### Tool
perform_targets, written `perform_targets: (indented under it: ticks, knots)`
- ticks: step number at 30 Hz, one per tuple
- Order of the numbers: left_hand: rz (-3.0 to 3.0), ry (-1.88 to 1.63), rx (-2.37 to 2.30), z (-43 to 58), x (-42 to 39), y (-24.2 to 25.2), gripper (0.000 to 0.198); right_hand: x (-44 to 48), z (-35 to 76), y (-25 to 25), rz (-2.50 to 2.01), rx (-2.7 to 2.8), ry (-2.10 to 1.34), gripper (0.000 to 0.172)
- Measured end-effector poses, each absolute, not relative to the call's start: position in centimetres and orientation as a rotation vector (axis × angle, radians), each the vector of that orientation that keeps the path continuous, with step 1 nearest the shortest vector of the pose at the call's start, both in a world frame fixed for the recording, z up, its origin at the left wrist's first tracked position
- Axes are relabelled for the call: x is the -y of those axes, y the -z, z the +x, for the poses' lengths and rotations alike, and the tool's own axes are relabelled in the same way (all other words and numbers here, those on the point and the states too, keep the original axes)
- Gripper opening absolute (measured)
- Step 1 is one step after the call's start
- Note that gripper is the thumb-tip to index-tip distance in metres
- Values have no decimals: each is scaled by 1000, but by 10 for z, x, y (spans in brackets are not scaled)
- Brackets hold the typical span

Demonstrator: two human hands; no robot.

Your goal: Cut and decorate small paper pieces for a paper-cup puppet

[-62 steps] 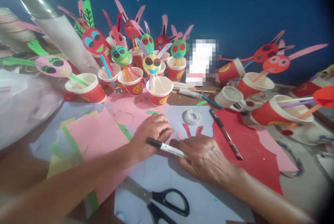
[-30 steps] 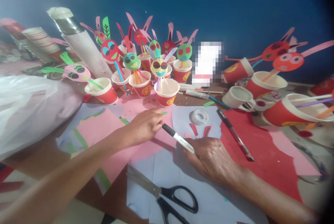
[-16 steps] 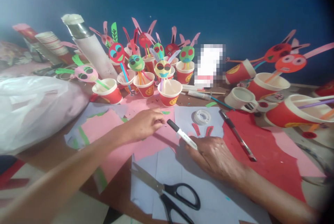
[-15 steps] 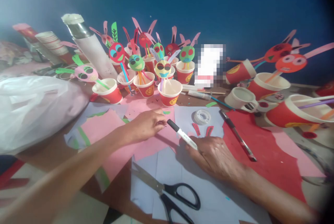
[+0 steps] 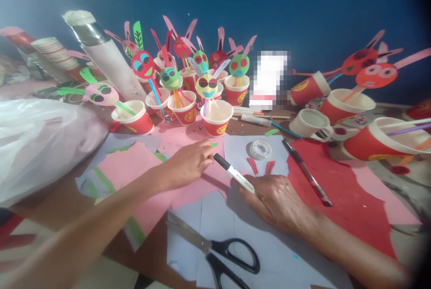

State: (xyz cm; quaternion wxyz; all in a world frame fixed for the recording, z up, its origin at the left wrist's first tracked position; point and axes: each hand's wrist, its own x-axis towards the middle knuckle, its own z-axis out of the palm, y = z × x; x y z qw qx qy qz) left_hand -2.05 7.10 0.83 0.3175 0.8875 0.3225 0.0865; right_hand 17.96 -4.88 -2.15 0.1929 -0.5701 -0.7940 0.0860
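My right hand point(image 5: 274, 194) is closed around a white marker point(image 5: 241, 180) with a black cap on its end, which points up and left. My left hand point(image 5: 190, 162) has its fingers curled together just left of the cap, over pink paper point(image 5: 182, 194). Whatever those fingertips pinch, if anything, is hidden. Two small red cutouts with dark marks point(image 5: 252, 166) lie on white paper just beyond my right hand. A roll of clear tape point(image 5: 260, 149) rests behind them. Nearer to me are scissors point(image 5: 207, 246) with black handles, lying spread on white paper.
Red-and-white paper cups point(image 5: 217, 123) holding paper-faced figures line the back. A white mug point(image 5: 310, 124) stands right of them. A dark pen point(image 5: 307, 173) lies on red paper point(image 5: 350, 199). At left are a white plastic bag point(image 5: 47, 145) and a leaning flask point(image 5: 111, 62).
The view has shifted slightly, so background things sit a little farther left and higher. Both hands and the marker keep nearly the same pose.
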Motion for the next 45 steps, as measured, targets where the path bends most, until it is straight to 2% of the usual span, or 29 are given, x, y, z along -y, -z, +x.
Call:
perform_targets:
  ticks: [8,13,18,23,29,33,36,39,42,45]
  knots:
    - [2006,-492,-909,-32,-85,-32,10,49,180,22,-1683,2221,-369,42]
    - [1172,-1008,-670,-28,-89,-45,27,48,181,18,-1673,2186,-502,43]
    - [588,-1023,-664,-27,-90,-56,39,46,181,13,-1732,2165,-547,44]
    - [592,-1150,-428,-37,-79,-85,38,48,180,13,-1722,2180,-514,41]
    - [516,-1065,-460,-27,-79,-80,23,48,177,12,-1728,2152,-507,32]
    - [477,-962,-606,-16,-80,-61,21,44,184,6,-1730,2097,-593,38]
    - [476,-922,-589,-12,-76,-53,24,44,190,-5,-1609,1988,-833,41]
    - [498,-856,-507,-8,-69,-45,33,44,192,-11,-1482,1628,-1145,30]
    - [498,-753,-476,-2,-60,-36,35,44,188,-10,-1505,1405,-1205,23]
    - [504,-677,-428,4,-48,-32,34,44,181,-7,-1557,1330,-1201,24]
